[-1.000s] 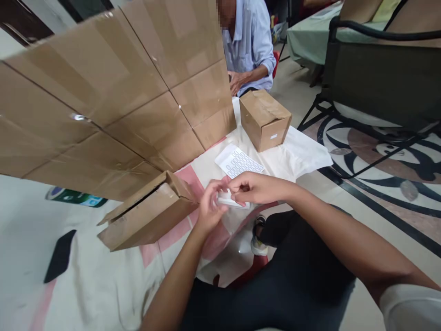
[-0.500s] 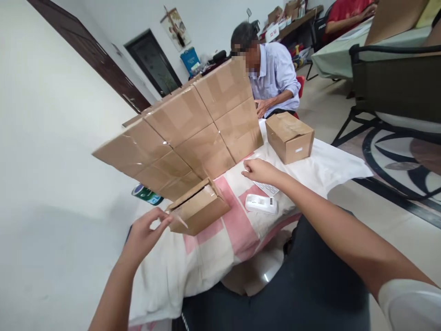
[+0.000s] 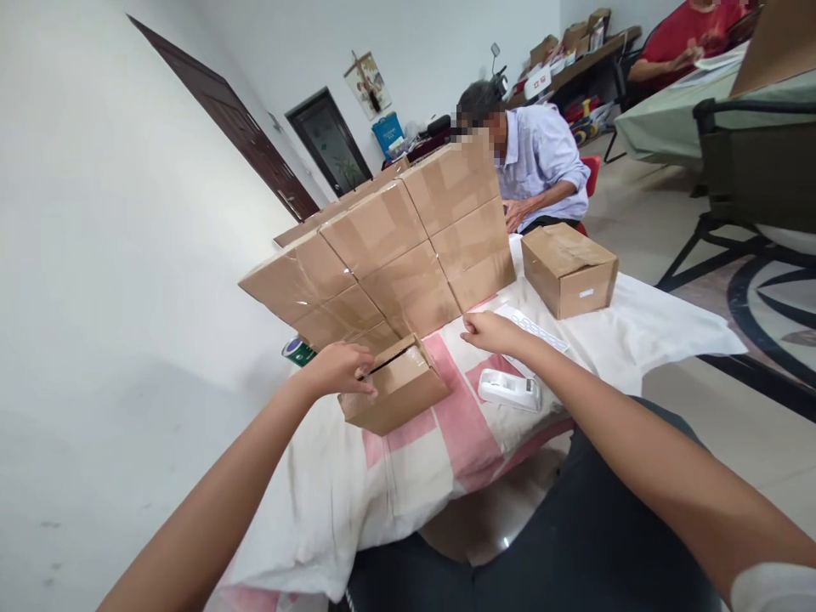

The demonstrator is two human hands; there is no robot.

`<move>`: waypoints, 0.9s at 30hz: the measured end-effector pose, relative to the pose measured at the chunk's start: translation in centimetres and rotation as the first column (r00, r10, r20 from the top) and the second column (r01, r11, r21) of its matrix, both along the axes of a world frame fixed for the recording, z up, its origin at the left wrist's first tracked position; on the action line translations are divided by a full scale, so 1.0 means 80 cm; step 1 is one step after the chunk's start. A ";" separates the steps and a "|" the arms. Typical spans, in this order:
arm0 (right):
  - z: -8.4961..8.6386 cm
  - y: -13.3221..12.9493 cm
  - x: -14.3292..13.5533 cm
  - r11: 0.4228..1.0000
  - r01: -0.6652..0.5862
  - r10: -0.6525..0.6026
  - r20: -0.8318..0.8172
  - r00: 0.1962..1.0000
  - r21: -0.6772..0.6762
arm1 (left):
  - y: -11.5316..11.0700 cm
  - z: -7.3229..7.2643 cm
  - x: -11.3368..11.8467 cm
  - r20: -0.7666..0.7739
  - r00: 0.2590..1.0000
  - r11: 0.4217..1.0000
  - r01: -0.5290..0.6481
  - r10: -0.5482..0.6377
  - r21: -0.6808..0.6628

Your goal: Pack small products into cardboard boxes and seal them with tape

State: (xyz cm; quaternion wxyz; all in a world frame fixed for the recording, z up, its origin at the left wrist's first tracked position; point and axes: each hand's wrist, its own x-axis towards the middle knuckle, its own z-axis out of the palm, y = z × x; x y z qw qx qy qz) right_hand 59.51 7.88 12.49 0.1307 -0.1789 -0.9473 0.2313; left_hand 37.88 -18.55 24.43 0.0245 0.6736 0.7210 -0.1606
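The head view is showing the person's left hand (image 3: 344, 371) hanging over the slotted top of a narrow brown cardboard box (image 3: 403, 393), its fingers bending downward; whether they are touching the box or gripping anything, one cannot tell. The right hand (image 3: 490, 332) is curling its fingers in toward the thumb beside a white paper sheet printed with rounded outlines (image 3: 532, 327), and whether it is pinching anything is also unclear. A white, oblong plastic device (image 3: 508, 390) is lying apart from both hands, nearer the person than the right hand, on a pink-and-cream checked cloth (image 3: 468, 442). Behind, a large taped cardboard panel (image 3: 408, 285) is standing upright; a closed brown carton (image 3: 569, 270) is sitting to its right, near a seated co-worker in a pale blue shirt (image 3: 541, 157).
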 end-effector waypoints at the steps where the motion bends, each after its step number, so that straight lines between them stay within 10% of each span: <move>1: -0.005 0.003 0.000 1.000 0.003 -0.003 0.021 1.000 0.001 | 0.007 -0.001 0.000 0.000 1.000 1.000 0.003 -0.003 -0.015; 20: -0.031 0.033 0.043 1.000 0.005 -0.002 0.109 0.994 -0.027 | 0.050 -0.035 -0.021 0.046 0.959 0.935 -0.261 0.279 -0.240; 27: -0.010 0.010 0.012 0.997 -0.040 0.047 0.111 0.993 -0.060 | 0.045 -0.044 -0.019 -0.096 0.978 0.960 -0.201 0.185 -0.196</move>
